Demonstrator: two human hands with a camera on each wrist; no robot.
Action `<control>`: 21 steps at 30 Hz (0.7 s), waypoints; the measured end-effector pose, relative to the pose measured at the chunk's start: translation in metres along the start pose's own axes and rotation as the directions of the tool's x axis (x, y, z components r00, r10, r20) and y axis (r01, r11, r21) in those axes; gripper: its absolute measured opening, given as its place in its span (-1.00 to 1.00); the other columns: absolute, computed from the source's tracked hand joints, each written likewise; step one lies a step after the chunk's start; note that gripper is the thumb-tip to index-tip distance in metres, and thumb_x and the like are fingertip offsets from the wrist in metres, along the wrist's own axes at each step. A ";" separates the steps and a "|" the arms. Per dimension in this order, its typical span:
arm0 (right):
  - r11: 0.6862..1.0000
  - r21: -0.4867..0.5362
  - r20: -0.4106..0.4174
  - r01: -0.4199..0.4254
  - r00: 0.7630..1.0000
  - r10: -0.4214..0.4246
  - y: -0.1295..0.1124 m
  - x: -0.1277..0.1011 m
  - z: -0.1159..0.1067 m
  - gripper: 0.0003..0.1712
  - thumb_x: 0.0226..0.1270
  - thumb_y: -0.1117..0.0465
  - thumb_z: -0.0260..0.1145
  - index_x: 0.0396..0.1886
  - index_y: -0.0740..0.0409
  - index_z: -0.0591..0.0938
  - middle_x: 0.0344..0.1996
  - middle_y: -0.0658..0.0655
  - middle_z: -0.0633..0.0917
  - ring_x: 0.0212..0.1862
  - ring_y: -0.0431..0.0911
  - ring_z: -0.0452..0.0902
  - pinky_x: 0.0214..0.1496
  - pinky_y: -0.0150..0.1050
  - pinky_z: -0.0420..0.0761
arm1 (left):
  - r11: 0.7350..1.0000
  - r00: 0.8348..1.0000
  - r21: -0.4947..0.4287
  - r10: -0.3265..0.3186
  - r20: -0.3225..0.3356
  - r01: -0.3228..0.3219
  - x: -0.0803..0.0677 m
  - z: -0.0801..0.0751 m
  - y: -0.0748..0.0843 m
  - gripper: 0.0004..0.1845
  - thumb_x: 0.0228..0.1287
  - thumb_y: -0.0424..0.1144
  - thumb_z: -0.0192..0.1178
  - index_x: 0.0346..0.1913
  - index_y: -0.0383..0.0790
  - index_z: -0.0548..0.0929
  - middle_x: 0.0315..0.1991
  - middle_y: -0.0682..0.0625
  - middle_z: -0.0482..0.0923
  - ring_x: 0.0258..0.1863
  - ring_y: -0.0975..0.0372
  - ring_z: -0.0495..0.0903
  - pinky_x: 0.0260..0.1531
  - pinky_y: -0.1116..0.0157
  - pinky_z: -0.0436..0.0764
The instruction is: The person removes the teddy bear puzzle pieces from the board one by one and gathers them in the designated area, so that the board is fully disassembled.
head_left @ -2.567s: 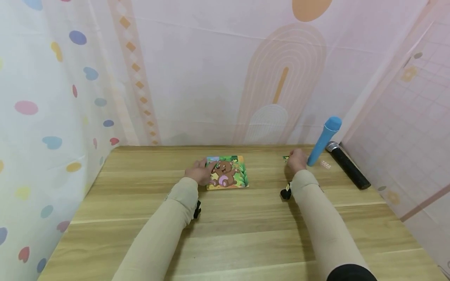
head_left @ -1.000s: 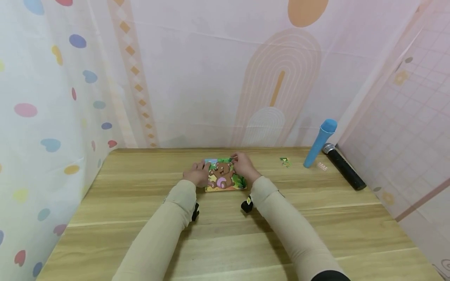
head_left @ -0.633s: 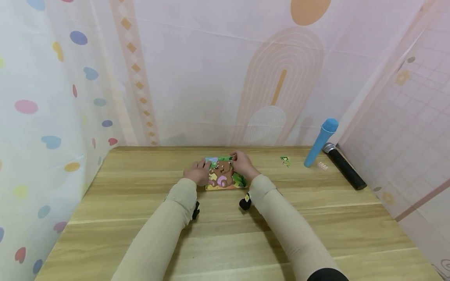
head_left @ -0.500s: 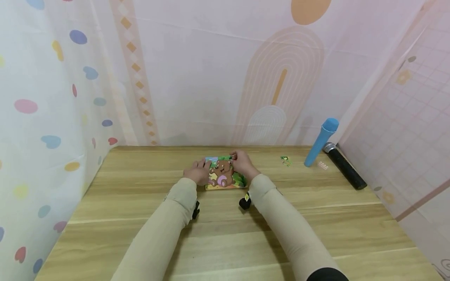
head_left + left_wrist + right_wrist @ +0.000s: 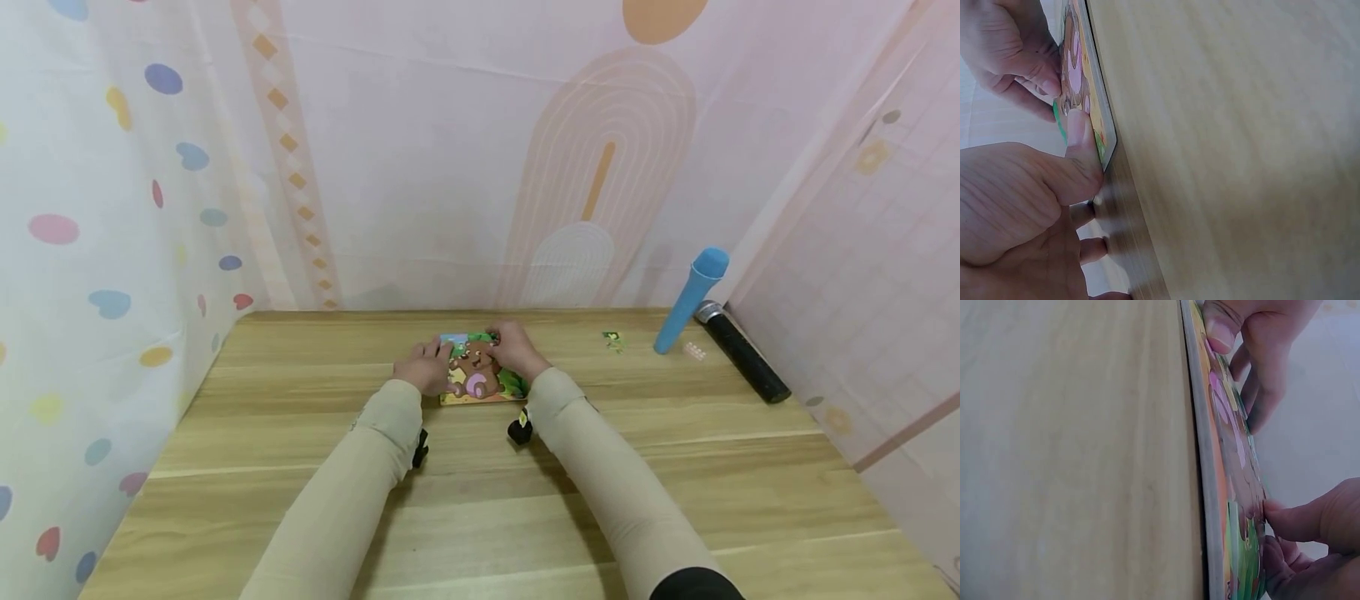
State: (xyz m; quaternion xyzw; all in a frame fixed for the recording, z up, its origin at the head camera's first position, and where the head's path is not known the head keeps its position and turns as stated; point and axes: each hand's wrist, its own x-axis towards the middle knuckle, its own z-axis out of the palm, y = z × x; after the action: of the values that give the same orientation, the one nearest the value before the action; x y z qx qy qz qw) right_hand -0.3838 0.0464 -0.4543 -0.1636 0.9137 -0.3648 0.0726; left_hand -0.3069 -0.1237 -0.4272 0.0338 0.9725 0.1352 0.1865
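Note:
A bear jigsaw puzzle (image 5: 477, 377) in a flat tray lies on the wooden table, seen edge-on in both wrist views. My left hand (image 5: 424, 367) rests on its left side. The left thumb (image 5: 1079, 128) presses the picture near the corner, with the other fingers spread. At the upper right of the picture, my right hand (image 5: 517, 348) pinches a puzzle piece against the surface, thumb and fingers bunched; that piece is mostly hidden. Right of the puzzle, small green loose puzzle pieces (image 5: 613, 341) lie on the table.
A blue microphone (image 5: 690, 302) stands tilted at the back right. Beside it lies a black microphone (image 5: 742, 353) with a silver head. A small pinkish dotted item (image 5: 694, 351) sits between them. A patterned curtain (image 5: 420, 167) closes off the table's far edge (image 5: 360, 312).
My right hand has come left from the loose pieces to the puzzle's upper right, and lately shifts only slightly there. The left hand stays on the puzzle's left side.

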 end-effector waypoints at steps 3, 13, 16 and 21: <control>1.000 -0.001 0.004 0.012 1.000 -0.012 0.000 0.001 0.000 -0.54 0.42 0.48 0.26 0.30 0.39 0.56 0.15 0.35 0.63 -0.04 0.00 0.55 -0.15 -0.26 0.58 | 1.000 1.000 -0.015 0.000 0.002 0.000 0.000 -0.001 0.000 -0.06 0.47 0.03 0.21 0.66 -0.17 -0.10 0.66 -0.19 -0.29 0.61 -0.12 -0.24 0.38 -0.36 0.08; 0.998 0.053 0.049 0.036 0.998 -0.039 0.001 0.002 -0.004 -0.52 0.41 0.54 0.23 0.31 0.43 0.52 0.03 0.35 0.62 -0.25 -0.10 0.46 -0.34 -0.35 0.48 | 1.000 1.000 -0.011 -0.017 0.016 0.017 -0.002 -0.002 0.002 -0.08 0.49 0.00 0.19 0.66 -0.14 -0.12 0.66 -0.15 -0.31 0.62 -0.09 -0.26 0.40 -0.35 0.06; 0.999 0.038 0.059 0.037 0.997 -0.039 0.002 0.002 -0.004 -0.52 0.43 0.52 0.22 0.33 0.43 0.51 0.10 0.36 0.61 -0.13 -0.04 0.56 -0.20 -0.30 0.58 | 1.000 1.000 -0.014 -0.020 0.016 0.020 -0.002 -0.002 0.002 -0.08 0.49 -0.01 0.19 0.66 -0.12 -0.12 0.66 -0.15 -0.32 0.62 -0.08 -0.26 0.42 -0.33 0.04; 0.995 -0.064 0.057 0.078 0.996 -0.074 0.002 0.003 -0.004 -0.58 0.40 0.54 0.23 0.24 0.45 0.57 0.09 0.36 0.64 0.04 0.07 0.59 0.05 -0.15 0.63 | 1.000 1.000 -0.016 -0.008 0.001 0.008 0.007 0.004 -0.001 -0.12 0.46 0.00 0.21 0.66 0.04 -0.05 0.66 -0.14 -0.31 0.61 -0.08 -0.21 0.39 -0.34 0.10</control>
State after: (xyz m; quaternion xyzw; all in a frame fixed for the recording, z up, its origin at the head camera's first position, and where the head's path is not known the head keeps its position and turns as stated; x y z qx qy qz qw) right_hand -0.3879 0.0498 -0.4530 -0.2106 0.9161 -0.3322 0.0782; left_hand -0.3124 -0.1226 -0.4334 0.0285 0.9715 0.1420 0.1877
